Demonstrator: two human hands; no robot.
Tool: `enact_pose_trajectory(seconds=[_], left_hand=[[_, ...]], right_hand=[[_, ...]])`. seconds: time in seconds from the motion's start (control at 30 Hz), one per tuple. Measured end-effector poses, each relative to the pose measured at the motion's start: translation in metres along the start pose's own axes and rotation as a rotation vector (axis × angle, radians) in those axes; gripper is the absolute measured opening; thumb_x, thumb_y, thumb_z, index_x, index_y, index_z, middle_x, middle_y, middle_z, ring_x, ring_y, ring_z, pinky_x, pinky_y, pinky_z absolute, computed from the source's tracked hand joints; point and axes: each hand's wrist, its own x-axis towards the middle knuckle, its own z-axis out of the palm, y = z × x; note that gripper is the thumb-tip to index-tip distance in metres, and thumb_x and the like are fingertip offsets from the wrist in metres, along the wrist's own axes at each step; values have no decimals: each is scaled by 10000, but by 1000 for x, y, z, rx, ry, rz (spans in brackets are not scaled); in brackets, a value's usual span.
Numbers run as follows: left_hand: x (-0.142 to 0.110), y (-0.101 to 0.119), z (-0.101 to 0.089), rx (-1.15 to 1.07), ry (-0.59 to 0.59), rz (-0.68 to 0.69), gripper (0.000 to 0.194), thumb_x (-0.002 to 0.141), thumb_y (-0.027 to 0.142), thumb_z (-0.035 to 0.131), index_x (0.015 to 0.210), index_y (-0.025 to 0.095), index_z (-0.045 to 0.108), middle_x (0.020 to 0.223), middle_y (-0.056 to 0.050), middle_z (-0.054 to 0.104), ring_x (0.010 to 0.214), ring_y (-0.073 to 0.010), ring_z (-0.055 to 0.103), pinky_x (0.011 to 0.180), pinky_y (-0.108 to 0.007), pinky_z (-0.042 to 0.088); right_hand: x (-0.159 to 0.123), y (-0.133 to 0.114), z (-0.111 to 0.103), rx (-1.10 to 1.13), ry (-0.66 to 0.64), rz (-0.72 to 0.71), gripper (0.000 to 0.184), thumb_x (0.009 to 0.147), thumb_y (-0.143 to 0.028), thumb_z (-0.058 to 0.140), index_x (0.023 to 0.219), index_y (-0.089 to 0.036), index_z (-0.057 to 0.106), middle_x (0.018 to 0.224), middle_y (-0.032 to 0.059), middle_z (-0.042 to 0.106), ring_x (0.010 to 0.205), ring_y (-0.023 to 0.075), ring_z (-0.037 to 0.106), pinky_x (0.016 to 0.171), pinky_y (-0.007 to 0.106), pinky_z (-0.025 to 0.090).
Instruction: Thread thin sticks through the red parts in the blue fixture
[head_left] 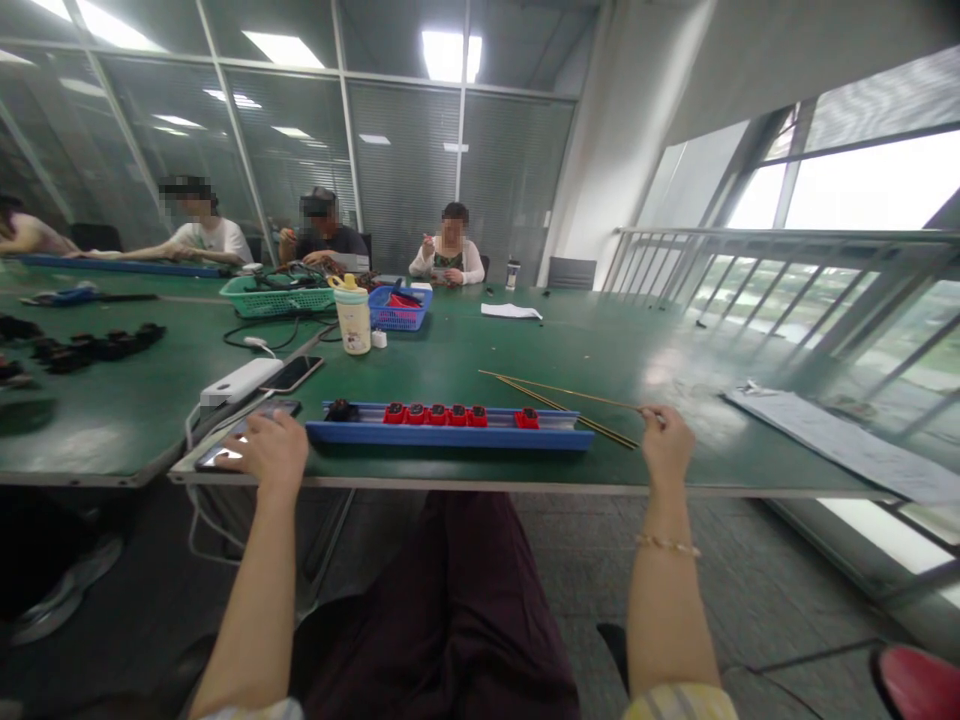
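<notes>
My left hand [276,450] is over a phone [219,457] with a lit screen at the table's left front corner, fingers apart and holding nothing; whether a fingertip touches the screen I cannot tell. Between the fingertips of my right hand [666,442] is the end of a thin brass-coloured rod [562,387], which points left across the table. More such rods [604,430] lie beneath it. A blue channel rail [450,437] lies between my hands. Several red blocks with black tops [437,414] sit in it, one apart at the right, with a black part [342,410] at its left end.
A white power strip [244,380] and a second phone [294,374] lie beyond my left hand. Farther back stand a cup [352,322], a green basket [277,302] and a blue basket [397,315]. A clipboard with paper [840,435] lies right. Several people sit across the table.
</notes>
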Motion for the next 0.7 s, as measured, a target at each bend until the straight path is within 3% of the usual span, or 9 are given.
enact_pose_trajectory(seconds=[0.17, 0.43, 0.6, 0.7], left_hand=[[-21, 22, 4, -105, 107, 207, 394, 929, 368, 331, 1132, 117, 557, 1188, -236, 592, 1260, -421, 402, 995, -687, 280], [-62, 54, 23, -219, -19, 633, 302, 939, 361, 391, 1063, 200, 614, 1190, -125, 625, 1180, -332, 456, 1022, -497, 296], [-61, 49, 21, -268, -48, 685, 289, 935, 339, 405, 1031, 189, 633, 1162, -119, 630, 1153, -309, 467, 1025, -444, 305], [-62, 47, 20, -262, -93, 720, 283, 932, 334, 415, 1041, 188, 632, 1163, -120, 630, 1147, -301, 468, 1031, -442, 312]], right_hand=[[-6, 13, 5, -106, -34, 93, 334, 819, -348, 450, 854, -174, 733, 874, 129, 700, 729, 231, 556, 698, 348, 405], [-9, 42, 15, -210, -222, 284, 198, 715, -324, 564, 704, -228, 737, 631, 93, 613, 561, 217, 502, 599, 372, 414], [-13, 49, 20, -279, -215, 389, 277, 769, -414, 543, 664, -223, 714, 580, 107, 559, 615, 287, 569, 640, 454, 458], [-14, 52, 22, -242, -165, 303, 314, 751, -441, 574, 521, -239, 643, 459, 50, 457, 481, 218, 484, 571, 415, 455]])
